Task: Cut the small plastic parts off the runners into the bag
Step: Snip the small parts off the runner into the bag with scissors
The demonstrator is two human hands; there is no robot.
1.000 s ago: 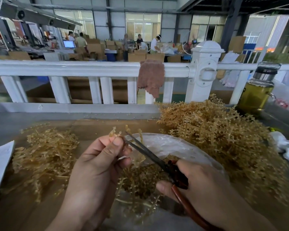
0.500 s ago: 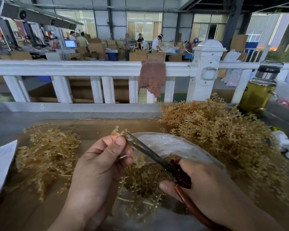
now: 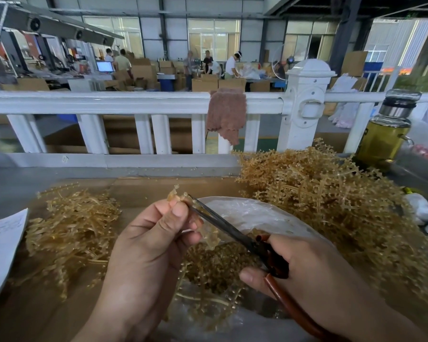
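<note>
At lower centre of the frame, over a clear plastic bag [image 3: 252, 213], pinching a short amber runner [image 3: 177, 195] between thumb and forefinger of the left hand [image 3: 148, 245], back of the hand toward the camera, other fingers curled beneath. Grip narrow and tight on the runner, knobbed tip poking above the fingertips. At lower right, holding red-handled scissors [image 3: 223, 223] in the right hand [image 3: 314, 275], grip wrapped round the handles, thumb lying along the lower one. Dark blades slanting up and left, nearly together, tips at the runner just beside the left thumb. Below the blades, heaped in the bag's mouth, cut small parts [image 3: 215, 265]. At right of the frame, on the brown desk [image 3: 139, 191], a tall pile of runners [image 3: 319, 193]; at left, a thinner heap of runners [image 3: 72, 225]. At the left edge, a white sheet of paper [image 3: 0, 243], print too blurred to read. At upper right, beside a white railing [image 3: 97, 102], a steel-lidded glass bottle [image 3: 386, 134] of yellow liquid.
</note>
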